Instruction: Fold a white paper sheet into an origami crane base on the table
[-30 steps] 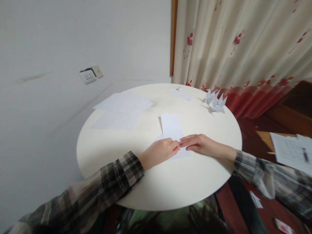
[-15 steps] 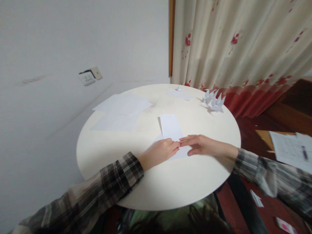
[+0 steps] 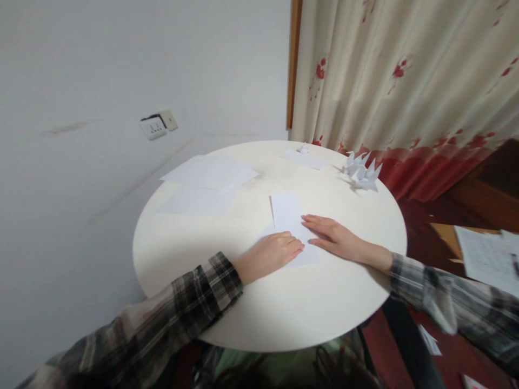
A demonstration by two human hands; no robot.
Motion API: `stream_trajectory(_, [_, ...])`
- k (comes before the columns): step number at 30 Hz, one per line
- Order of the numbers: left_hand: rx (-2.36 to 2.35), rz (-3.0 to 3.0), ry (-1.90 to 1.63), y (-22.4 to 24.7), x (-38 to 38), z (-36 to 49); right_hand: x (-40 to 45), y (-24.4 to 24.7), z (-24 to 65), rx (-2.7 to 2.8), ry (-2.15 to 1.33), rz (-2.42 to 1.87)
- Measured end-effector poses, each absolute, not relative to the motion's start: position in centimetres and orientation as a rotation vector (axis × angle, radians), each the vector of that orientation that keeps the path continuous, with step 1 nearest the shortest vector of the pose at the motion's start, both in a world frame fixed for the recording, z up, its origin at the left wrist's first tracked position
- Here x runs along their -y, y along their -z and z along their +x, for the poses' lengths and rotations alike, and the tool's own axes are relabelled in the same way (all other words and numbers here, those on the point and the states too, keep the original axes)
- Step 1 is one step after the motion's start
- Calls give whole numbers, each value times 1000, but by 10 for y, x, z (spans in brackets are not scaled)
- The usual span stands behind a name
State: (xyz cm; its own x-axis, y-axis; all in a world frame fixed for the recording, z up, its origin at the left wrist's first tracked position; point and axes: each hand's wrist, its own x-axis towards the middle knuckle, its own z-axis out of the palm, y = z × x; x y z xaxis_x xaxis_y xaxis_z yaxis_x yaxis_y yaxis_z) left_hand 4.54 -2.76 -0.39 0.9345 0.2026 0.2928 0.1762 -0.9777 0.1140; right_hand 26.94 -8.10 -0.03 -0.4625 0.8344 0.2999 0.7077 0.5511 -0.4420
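A partly folded sheet of white paper (image 3: 286,208) lies on the round white table (image 3: 251,313), one narrow flap pointing away from me. Over its near part rests my left hand (image 3: 278,251), fingers curled and pressed together on the paper. What lies under those fingers is hidden. My right hand (image 3: 334,235) is at the paper's right edge, fingers stretched out, thumb apart, fingertips touching the sheet.
Loose white sheets (image 3: 203,181) lie at the table's far left. Several folded paper cranes (image 3: 365,174) stand at the far right edge. A small folded paper piece (image 3: 303,148) sits by another sheet (image 3: 304,159) at the back. Written papers (image 3: 486,259) lie right of the table.
My right hand has drawn apart from the left and its fingers have moved up along the paper's right edge. The left hand stays on the paper. The view has shifted slightly.
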Motion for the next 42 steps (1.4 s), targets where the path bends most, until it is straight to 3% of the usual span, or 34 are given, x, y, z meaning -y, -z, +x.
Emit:
stream_trajectory(20, [-368,3033,-488,-3,29,48,33,-9,256,2589,-425,-1161])
stream_trajectory(27, [-487,2995,-488,1,27,46,15,-15,271,2298,-940,-1099])
stream_trajectory(31, [-561,3019,-444,2,26,44,5,-26,287,2065,-1008,-1338])
stream_trajectory(42, [-580,3036,-451,4,26,46,-18,-60,266,2584,-744,-1840])
